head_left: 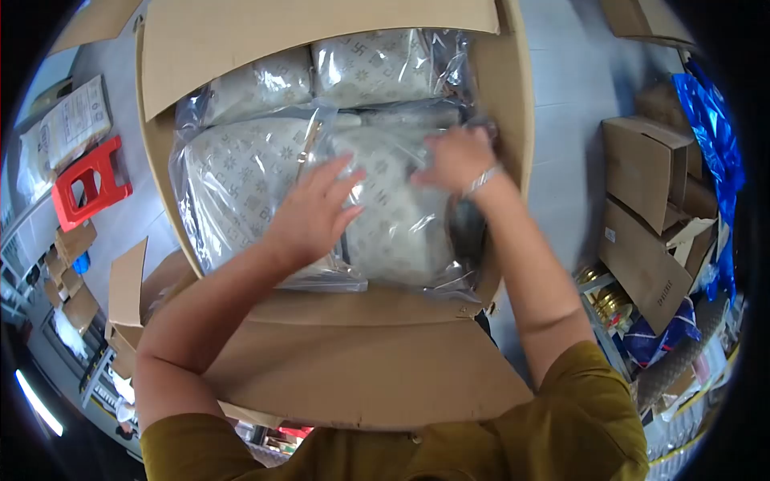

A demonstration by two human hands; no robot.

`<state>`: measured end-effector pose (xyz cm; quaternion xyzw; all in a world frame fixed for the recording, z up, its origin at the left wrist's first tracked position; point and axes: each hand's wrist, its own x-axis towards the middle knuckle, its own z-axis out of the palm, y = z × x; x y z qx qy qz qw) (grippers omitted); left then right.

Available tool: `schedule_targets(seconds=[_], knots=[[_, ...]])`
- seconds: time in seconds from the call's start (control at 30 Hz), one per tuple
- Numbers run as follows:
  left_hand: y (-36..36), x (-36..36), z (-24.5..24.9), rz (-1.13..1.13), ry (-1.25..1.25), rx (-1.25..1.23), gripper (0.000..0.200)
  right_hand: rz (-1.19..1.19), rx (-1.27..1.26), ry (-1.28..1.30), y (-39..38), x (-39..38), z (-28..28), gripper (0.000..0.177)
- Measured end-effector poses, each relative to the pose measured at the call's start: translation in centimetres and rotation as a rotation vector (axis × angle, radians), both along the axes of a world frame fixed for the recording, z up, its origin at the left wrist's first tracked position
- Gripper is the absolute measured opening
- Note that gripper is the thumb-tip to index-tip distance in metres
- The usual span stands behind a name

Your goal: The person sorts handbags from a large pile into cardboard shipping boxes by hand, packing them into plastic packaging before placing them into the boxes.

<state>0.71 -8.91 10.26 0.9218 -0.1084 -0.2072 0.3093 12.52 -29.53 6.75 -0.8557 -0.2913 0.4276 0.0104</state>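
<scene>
A large open cardboard box (pixel 507 160) holds several cream packages printed with a grey pattern, each in a clear plastic bag. Fingers spread, my left hand (pixel 314 210) is over the seam between the front left package (pixel 237 172) and the front right package (pixel 397 228). A gold-coloured strip shows on the left package beside my fingertips. My right hand (pixel 459 160), slightly blurred, is over the upper right part of the front right package, fingers apart and a little bent. Neither hand grips anything. Two more packages (pixel 373 64) lie behind, partly under the back flap.
The box's back flap (pixel 313 40) leans over the far packages, and its front flap (pixel 369 369) hangs towards me. A red plastic stool (pixel 90 183) stands left. More cardboard boxes (pixel 642 164), blue foil (pixel 714 144) and gold-coloured rolls (pixel 607 303) are on the right.
</scene>
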Motion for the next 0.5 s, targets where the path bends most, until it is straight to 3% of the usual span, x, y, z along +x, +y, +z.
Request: schedule_targets(seconds=[0.1, 0.17, 0.23, 0.3, 0.33, 0.37, 0.43, 0.5], knots=[[-1.4, 4.8, -0.7, -0.197, -0.187, -0.008, 0.061, 0.047, 0.214, -0.339, -0.9, -5.1, 0.7, 0.036], [-2.1, 5.1, -2.4, -0.238, -0.071, -0.019, 0.065, 0.039, 0.268, -0.386, -0.8, -6.4, 1.8, 0.030], [-2.5, 5.2, -4.0, -0.312, 0.152, -0.033, 0.072, 0.109, 0.267, -0.328, -0.5, -6.3, 3.6, 0.024], [-2.8, 4.7, -3.3, -0.294, 0.173, -0.019, 0.075, 0.154, 0.277, -0.289, -0.2, -4.4, 5.5, 0.021], [-2.9, 3.8, -2.6, -0.277, 0.195, -0.008, 0.077, 0.057, 0.318, -0.117, -0.3, -2.4, 6.6, 0.019], [-2.9, 3.1, -2.1, -0.257, 0.212, 0.003, 0.079, -0.034, 0.354, 0.050, -0.4, -0.6, 6.6, 0.017], [-3.2, 1.8, -1.5, -0.233, 0.155, 0.009, 0.077, 0.076, 0.361, 0.001, 0.3, 3.1, 3.2, 0.020], [-3.3, 1.0, -1.0, -0.219, 0.017, 0.028, 0.072, 0.211, -0.029, 0.220, 3.6, 5.9, -1.0, 0.026]])
